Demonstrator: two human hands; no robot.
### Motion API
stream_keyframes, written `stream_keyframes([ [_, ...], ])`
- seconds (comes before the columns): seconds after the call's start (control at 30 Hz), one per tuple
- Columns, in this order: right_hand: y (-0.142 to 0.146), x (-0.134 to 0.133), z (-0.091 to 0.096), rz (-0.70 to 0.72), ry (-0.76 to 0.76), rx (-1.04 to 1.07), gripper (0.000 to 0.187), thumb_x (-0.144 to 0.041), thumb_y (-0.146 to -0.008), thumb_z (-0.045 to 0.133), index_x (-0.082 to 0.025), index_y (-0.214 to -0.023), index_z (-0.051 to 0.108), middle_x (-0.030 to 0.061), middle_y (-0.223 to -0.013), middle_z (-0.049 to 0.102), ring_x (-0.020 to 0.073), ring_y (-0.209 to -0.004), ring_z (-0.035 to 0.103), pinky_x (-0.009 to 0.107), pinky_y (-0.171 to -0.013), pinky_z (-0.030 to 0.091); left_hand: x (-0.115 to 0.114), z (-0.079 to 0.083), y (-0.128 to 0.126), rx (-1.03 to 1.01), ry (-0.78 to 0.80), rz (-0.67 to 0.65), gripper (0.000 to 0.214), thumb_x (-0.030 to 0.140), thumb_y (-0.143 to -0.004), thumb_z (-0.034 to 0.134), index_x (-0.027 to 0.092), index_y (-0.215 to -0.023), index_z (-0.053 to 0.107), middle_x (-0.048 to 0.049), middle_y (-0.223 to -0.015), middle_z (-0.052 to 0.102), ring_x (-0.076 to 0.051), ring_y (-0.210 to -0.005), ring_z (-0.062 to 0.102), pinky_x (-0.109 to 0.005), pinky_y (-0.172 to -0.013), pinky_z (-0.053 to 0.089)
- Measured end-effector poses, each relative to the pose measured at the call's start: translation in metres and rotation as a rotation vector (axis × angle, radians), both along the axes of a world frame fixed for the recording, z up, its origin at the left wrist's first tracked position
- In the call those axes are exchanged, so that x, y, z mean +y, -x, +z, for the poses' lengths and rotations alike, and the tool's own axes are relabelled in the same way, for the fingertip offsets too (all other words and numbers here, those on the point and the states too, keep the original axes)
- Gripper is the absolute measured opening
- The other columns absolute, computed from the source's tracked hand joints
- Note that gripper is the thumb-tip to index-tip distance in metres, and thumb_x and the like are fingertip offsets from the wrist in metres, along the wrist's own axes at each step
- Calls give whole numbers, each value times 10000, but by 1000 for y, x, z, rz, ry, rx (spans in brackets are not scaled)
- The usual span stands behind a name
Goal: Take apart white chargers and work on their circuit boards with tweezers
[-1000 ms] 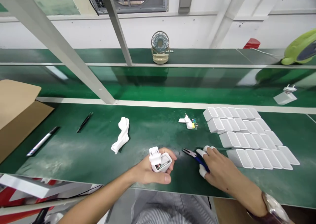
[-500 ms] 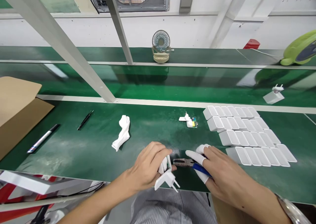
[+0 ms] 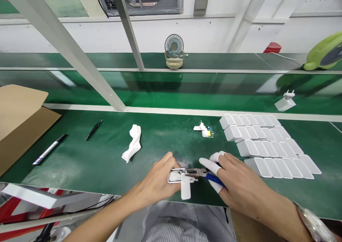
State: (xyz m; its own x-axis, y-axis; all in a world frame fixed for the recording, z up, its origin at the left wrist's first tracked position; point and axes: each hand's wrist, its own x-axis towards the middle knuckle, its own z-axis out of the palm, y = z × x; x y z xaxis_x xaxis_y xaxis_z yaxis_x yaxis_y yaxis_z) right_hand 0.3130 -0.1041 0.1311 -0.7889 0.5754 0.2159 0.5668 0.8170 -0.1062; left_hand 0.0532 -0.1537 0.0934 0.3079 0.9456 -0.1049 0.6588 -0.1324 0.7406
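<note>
A: Lower centre of frame. What does each hand have?

B: Left hand (image 3: 157, 181) has its fingers curled over a white plastic charger shell (image 3: 175, 177), pinning it at the near edge of the bench. Right hand (image 3: 237, 185), white cots on its fingertips (image 3: 207, 163), is closed around the blue-handled steel pliers (image 3: 199, 173).

A: Which way do the pliers lie?

B: Long axis runs left to right across the frame, nearly level. The nose points left and meets the shell, and the handles run right into the palm. The shell's long side follows the same line. A flat white plug piece (image 3: 185, 190) hangs from it toward the bottom edge. Cannot tell what the nose grips.

A: Surface?

B: Scuffed green bench mat (image 3: 160, 142). Rows of white rectangular housings (image 3: 267, 146) at centre right, just beyond the right hand. A small circuit board part (image 3: 204, 131) above the hands. A crumpled white cloth (image 3: 132, 143) left of centre. Black tweezers (image 3: 93, 130), a black marker pen (image 3: 49, 149) and a brown cardboard box (image 3: 21, 121) at far left.

A: Room?

B: Glossy green conveyor belt (image 3: 187, 89) behind, a white charger (image 3: 284, 101) on it at right. A small grey desk fan (image 3: 174, 51) on the shelf at top centre, against a white wall.
</note>
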Motion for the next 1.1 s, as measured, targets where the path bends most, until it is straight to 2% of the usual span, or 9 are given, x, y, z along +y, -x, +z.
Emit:
stream_keyframes([
  [0.13, 0, 2, 3, 19, -59, 12, 214, -87, -817, 507, -165, -946, 658, 98, -871, 616, 245, -758, 523, 374, -706, 441, 2, 8, -2, -158, 14, -38, 201, 179, -857, 603, 251, -1036, 546, -28, -1179, 620, -197, -1049, 631, -351, -887, 494],
  [0.23, -2, 4, 4, 78, -125, 49, 192, -61, -832, 498, -153, -894, 654, 87, -817, 598, 232, -707, 490, 367, -683, 396, 5, 15, -4, -186, 51, -134, 498, 94, -846, 572, 310, -1293, 531, -13, -1343, 601, -206, -1263, 549, -378, -1067, 423],
  [0.3, -4, 5, 5, 116, -187, 55, 201, -39, -840, 489, -146, -872, 656, 82, -769, 582, 234, -683, 476, 375, -676, 372, 7, 18, -5, -210, 60, -209, 604, 90, -833, 590, 317, -1386, 498, -20, -1346, 608, -211, -1283, 532, -371, -1091, 410],
  [0.37, -6, 6, 7, 141, -247, 39, 202, -40, -852, 491, -139, -880, 665, 75, -721, 567, 239, -661, 467, 385, -670, 354, 9, 21, -6, -233, 72, -246, 563, 163, -826, 659, 293, -1359, 534, -39, -1265, 634, -223, -1212, 566, -359, -1033, 450],
  [0.5, -8, 5, 17, 196, -346, 31, 238, -83, -891, 483, -73, -1031, 675, 99, -734, 598, 247, -655, 479, 387, -641, 326, 6, 28, -8, -140, 162, -187, 519, 435, -681, 847, 239, -1096, 605, -48, -1110, 589, -239, -1035, 584, -352, -856, 500],
  [0.57, -8, 4, 24, 226, -373, 31, 281, -90, -910, 454, -50, -1095, 662, 130, -802, 638, 257, -686, 508, 391, -648, 334, 3, 31, -10, -76, 214, -166, 569, 543, -642, 852, 229, -1027, 575, -45, -1094, 560, -234, -978, 577, -360, -816, 494],
  [0.67, -8, 1, 32, 260, -392, 19, 309, -107, -934, 405, -58, -1099, 661, 141, -835, 656, 265, -702, 529, 405, -667, 351, 0, 36, -13, -33, 258, -168, 566, 583, -666, 818, 234, -1023, 550, -35, -1073, 565, -233, -948, 577, -366, -803, 477],
  [0.9, -2, -6, 33, 312, -412, 13, 175, -132, -904, 479, -166, -819, 628, 109, -830, 659, 255, -701, 542, 412, -679, 350, 1, 45, -17, -21, 402, -100, 682, 661, -601, 819, 264, -1089, 555, -26, -1028, 628, -263, -940, 605, -336, -727, 459],
  [1.1, 2, -4, 31, 321, -410, -10, 205, -126, -880, 503, -201, -694, 544, 85, -774, 642, 235, -671, 517, 414, -674, 340, 3, 50, -18, -27, 504, -88, 666, 665, -587, 818, 247, -1038, 564, -6, -902, 652, -241, -828, 627, -298, -615, 438],
])
